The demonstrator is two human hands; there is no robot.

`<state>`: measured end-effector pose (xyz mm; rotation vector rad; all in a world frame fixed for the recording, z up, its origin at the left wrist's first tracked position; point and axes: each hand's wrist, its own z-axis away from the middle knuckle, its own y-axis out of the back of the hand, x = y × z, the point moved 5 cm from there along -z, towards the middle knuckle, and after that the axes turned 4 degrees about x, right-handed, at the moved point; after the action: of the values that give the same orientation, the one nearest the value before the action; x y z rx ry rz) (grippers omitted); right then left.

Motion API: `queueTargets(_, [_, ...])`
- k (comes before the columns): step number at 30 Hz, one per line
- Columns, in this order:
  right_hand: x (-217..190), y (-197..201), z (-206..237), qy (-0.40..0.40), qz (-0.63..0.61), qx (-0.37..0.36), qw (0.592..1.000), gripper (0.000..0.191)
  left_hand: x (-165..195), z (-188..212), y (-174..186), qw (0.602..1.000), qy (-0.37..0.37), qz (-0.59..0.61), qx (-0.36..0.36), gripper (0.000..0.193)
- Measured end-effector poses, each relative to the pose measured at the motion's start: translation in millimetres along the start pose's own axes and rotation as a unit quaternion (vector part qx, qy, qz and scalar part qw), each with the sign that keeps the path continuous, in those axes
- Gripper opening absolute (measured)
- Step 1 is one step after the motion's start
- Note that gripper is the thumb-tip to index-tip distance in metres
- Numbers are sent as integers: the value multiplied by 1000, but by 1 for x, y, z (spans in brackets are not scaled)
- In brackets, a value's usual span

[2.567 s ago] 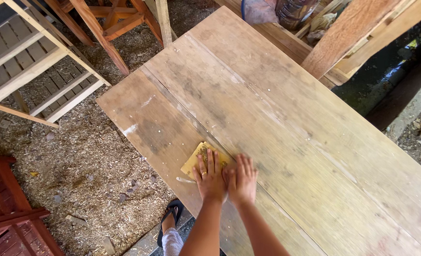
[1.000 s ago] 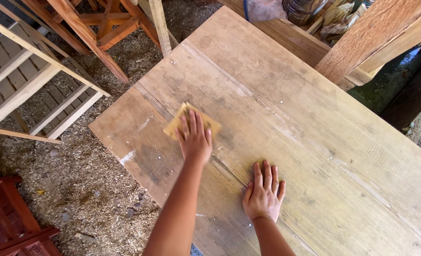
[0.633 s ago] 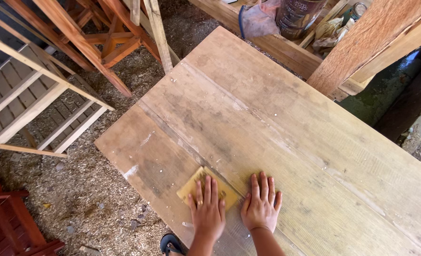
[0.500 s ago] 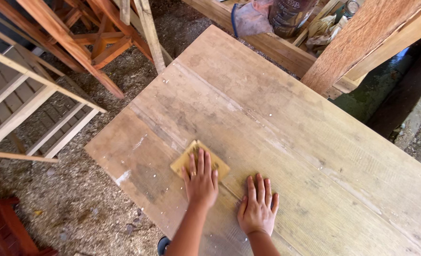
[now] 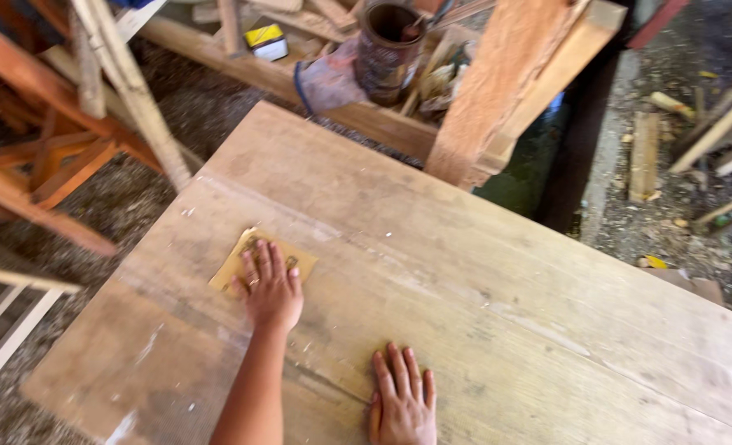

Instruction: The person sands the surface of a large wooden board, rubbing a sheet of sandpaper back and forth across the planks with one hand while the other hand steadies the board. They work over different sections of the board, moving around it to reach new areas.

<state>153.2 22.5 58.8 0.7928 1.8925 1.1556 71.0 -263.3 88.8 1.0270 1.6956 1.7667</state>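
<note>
Sawdust-strewn workshop floor surrounds a broad wooden tabletop (image 5: 465, 288) being sanded by hand.

Its long axis runs from about 10 o'clock down toward 4 o'clock. At roughly 9 o'clock on it, the left hand (image 5: 271, 288) lies open with fingers spread, pressing flat on a yellow sheet of sandpaper (image 5: 236, 262); the sheet's corner points toward 11 o'clock. The right hand (image 5: 402, 400) rests open, palm down on bare wood near 6 o'clock. A rusty tin can (image 5: 389, 51) stands beyond the far edge at 12 o'clock, beside a thick timber beam (image 5: 506, 91).
</note>
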Motion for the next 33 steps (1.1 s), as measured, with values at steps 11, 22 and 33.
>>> queueTargets(11, [10,-11,15,1,3,-56,998,68,-11,6,-21,999,-23,-3,28,71])
queueTargets(22, [11,-15,20,-14,-31,-81,996,66,-12,50,-35,998,-44,-5,36,71])
queueTargets(33, [1,15,17,-66,-64,-113,989,63,-5,90,-30,996,-82,2,42,71])
